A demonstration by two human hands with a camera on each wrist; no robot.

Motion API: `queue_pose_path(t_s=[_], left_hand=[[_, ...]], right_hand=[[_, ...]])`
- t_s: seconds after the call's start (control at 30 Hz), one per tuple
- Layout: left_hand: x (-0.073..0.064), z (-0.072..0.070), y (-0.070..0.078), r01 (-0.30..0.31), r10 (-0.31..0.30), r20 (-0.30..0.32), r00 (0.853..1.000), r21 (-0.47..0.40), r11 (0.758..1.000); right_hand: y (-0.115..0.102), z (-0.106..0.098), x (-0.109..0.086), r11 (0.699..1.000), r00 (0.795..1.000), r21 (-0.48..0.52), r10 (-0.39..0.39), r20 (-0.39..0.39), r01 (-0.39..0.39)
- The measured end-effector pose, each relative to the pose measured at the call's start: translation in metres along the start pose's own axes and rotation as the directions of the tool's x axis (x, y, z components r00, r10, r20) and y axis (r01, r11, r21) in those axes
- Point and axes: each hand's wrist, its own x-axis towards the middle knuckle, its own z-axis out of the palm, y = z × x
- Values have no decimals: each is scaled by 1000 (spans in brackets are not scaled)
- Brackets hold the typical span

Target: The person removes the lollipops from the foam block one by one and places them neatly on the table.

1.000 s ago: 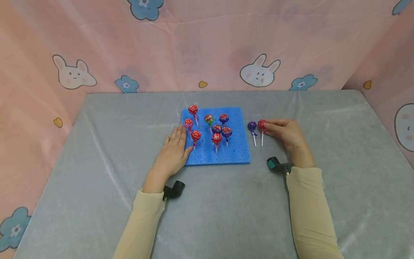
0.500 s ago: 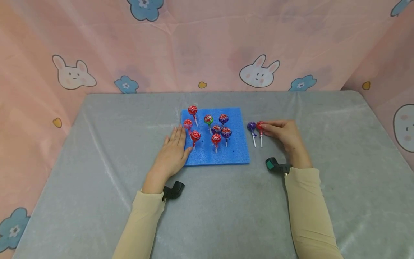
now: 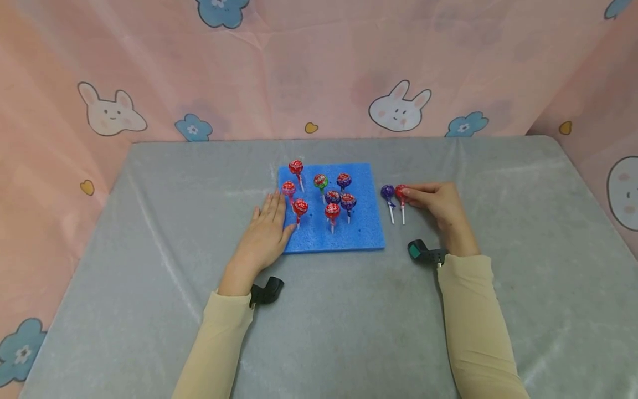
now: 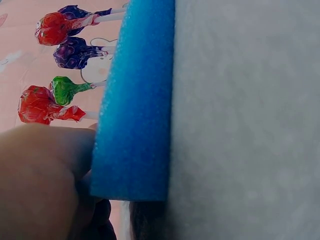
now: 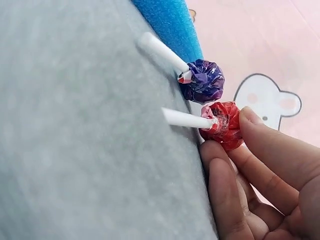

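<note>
Left hand (image 3: 261, 235): here it is, fingers straight and side by side along the board's left edge, thumb angled out over the near-left part.
Blue board (image 3: 364, 235): flat on the grey table (image 3: 349, 321), eight lollipops standing in it!
Board, left side: far red lollipop (image 3: 296, 167) at the back, pink-red lollipop (image 3: 288, 188) close to the fingertips, near-left red lollipop (image 3: 300, 207) nearest.
Board, middle: green-red lollipop (image 3: 320, 181) towards the far side; middle purple lollipop (image 3: 333, 197) just beyond the near red lollipop (image 3: 332, 211).
Board, right of those: far purple lollipop (image 3: 344, 180), and nearer, right-hand purple lollipop (image 3: 348, 201).
Loose purple lollipop (image 3: 387, 192): lying just right of the board, stick to the near side.
Held red lollipop (image 3: 400, 193): right beside it, stick also pointing near; whether it touches the table, I can't tell.
Right hand (image 3: 438, 208): thumb and fingers pinch that red wrapped head from the right.
</note>
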Motion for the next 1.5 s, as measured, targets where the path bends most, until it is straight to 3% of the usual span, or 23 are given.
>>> queue_pose_path(t_s=[0.43, 0.67, 1.33, 1.5], left_hand=[[0, -3, 0, 14, -15, 25, 1000, 28, 1000], [0, -1, 2, 10, -10, 8, 1000, 16, 1000], [0, -1, 0, 1, -1, 6, 1000, 6, 1000], [0, -1, 0, 1, -1, 4, 1000, 11, 1000]], right_hand=[[-1, 3, -2, 1000, 999, -25, 8, -42, -9], [-1, 1, -3, 996, 999, -88, 17, -43, -21], [-3, -3, -1, 999, 998, -19, 27, -49, -28], [-2, -3, -1, 1000, 996, -22, 2, -84, -4]])
